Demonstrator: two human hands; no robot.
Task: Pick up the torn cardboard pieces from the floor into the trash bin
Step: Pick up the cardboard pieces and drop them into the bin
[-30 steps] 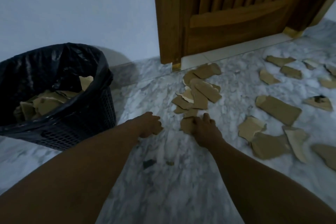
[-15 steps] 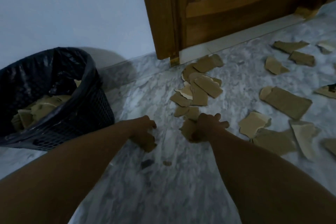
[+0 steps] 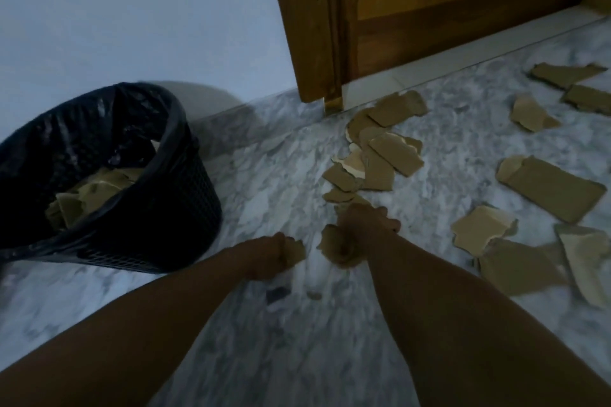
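Torn brown cardboard pieces lie over the marble floor, a heap [image 3: 380, 155] near the door and several more at the right [image 3: 550, 187]. My left hand [image 3: 267, 256] grips a small cardboard piece [image 3: 296, 251] just above the floor. Beside it, my right hand [image 3: 358, 235] holds another cardboard piece [image 3: 330, 241], fingers curled round it. The black mesh trash bin [image 3: 178, 218] with a black liner stands at the left and holds several cardboard pieces [image 3: 89, 195].
A wooden door [image 3: 429, 10] and its frame stand at the back right, with a pale wall [image 3: 132, 10] behind the bin. Two small dark scraps [image 3: 277, 294] lie on the floor under my hands.
Both hands have closed on cardboard pieces and drawn back a little from the heap. The view has shifted left and closer to the floor.
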